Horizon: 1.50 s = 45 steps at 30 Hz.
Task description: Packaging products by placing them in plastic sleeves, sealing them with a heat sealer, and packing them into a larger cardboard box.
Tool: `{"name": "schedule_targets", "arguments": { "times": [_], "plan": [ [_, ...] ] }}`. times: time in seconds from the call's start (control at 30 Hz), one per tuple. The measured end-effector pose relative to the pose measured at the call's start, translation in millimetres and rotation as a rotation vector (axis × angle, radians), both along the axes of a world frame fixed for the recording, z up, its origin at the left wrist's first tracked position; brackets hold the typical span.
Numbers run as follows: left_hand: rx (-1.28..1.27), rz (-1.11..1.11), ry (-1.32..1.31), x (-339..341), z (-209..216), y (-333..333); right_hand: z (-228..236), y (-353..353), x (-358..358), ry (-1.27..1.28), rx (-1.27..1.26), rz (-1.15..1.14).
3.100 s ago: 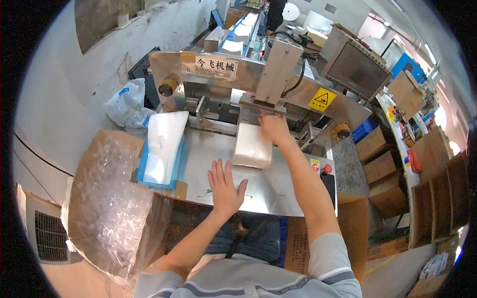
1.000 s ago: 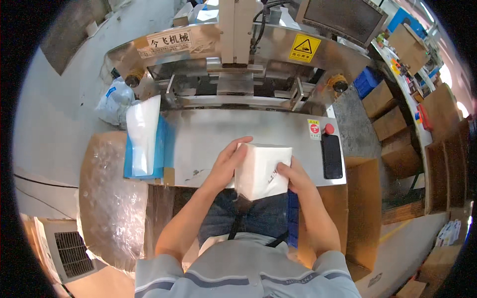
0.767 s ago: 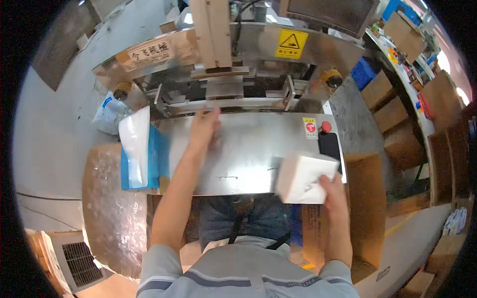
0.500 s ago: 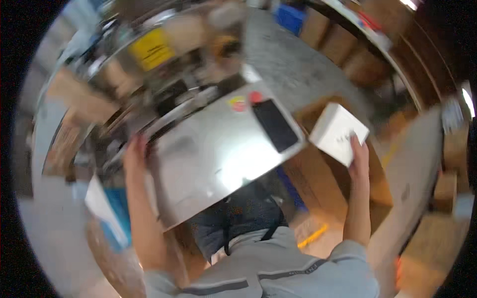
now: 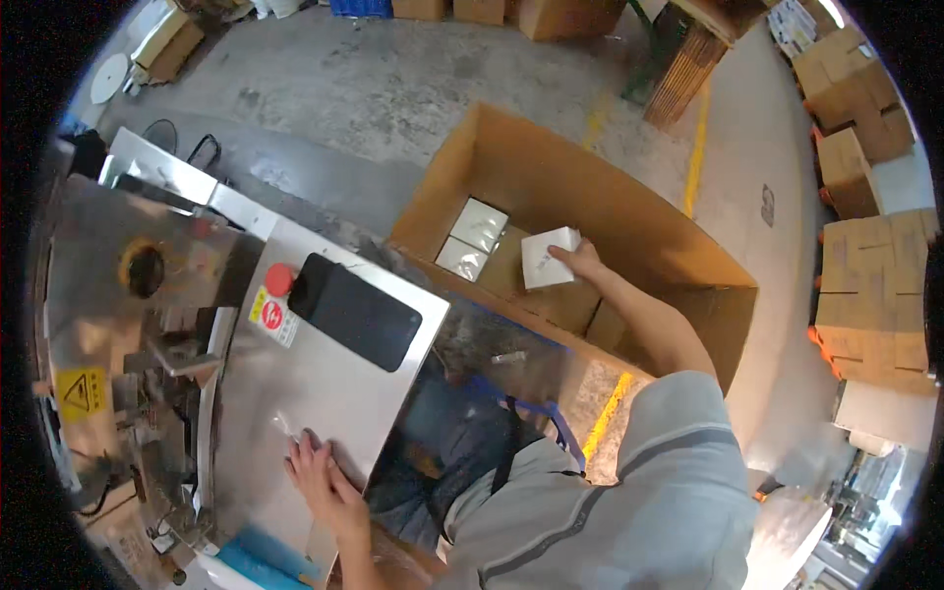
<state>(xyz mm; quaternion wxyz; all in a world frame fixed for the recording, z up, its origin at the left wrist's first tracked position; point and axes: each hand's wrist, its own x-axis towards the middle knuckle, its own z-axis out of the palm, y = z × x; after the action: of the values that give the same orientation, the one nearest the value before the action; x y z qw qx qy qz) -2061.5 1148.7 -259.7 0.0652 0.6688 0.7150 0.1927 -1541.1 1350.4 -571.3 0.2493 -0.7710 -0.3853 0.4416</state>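
Observation:
My right hand grips a small white box by its right side, inside a large open cardboard carton. Two similar white boxes with a glossy wrap lie side by side at the carton's left end, a short gap from the one I hold. My left hand rests on the metal tabletop of a machine, fingers stretched out and holding nothing. Farther up that tabletop lies a black smartphone, beside a red button.
Machine parts with a yellow warning label stand at the left. Stacked cardboard boxes line the right side. Flattened cardboard stands at the far right, near a yellow floor line. A blue packet sits by the tabletop's near end.
My view has turned right, toward the carton. The white box has gone from above the carton's edge to inside it, still in my right hand. My left hand now lies on the tabletop.

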Motion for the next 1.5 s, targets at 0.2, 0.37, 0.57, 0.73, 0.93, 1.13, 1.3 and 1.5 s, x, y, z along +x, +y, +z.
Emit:
{"name": "schedule_targets", "arguments": {
  "times": [0.2, 0.37, 0.57, 0.73, 0.93, 1.13, 1.3, 1.5],
  "plan": [
    [-0.047, -0.068, 0.124, 8.0, -2.1, 11.9, -121.8, 1.6, -8.0, 0.393, 0.008, -0.090],
    [0.003, -0.129, -0.010, 15.1, -24.6, 26.3, -233.0, -34.6, 67.2, 0.253, -0.293, 0.068],
    [-0.080, -0.093, 0.157, 17.1, 3.1, 16.9, -167.2, -42.4, -80.4, 0.875, -0.385, 0.267],
    [-0.097, -0.113, 0.148, 16.2, -2.3, 23.8, -125.6, -7.1, -45.3, -0.545, -0.042, 1.241],
    [0.018, -0.073, 0.136, 15.9, 0.6, 16.0, 63.8, 55.7, -107.4, -0.135, 0.113, 1.011],
    [0.234, -0.037, -0.151, 4.8, -10.0, 4.5, 253.5, 36.7, -152.3, 0.033, 0.365, 0.854],
    [0.058, 0.286, -0.962, -44.6, 58.1, -66.6, 297.8, -20.4, -147.9, 0.098, 0.545, 0.754],
    [0.747, 0.865, -0.816, -243.0, 94.1, -258.5, 321.0, -85.5, -139.3, 0.268, 0.444, 0.564]
  ]
}}
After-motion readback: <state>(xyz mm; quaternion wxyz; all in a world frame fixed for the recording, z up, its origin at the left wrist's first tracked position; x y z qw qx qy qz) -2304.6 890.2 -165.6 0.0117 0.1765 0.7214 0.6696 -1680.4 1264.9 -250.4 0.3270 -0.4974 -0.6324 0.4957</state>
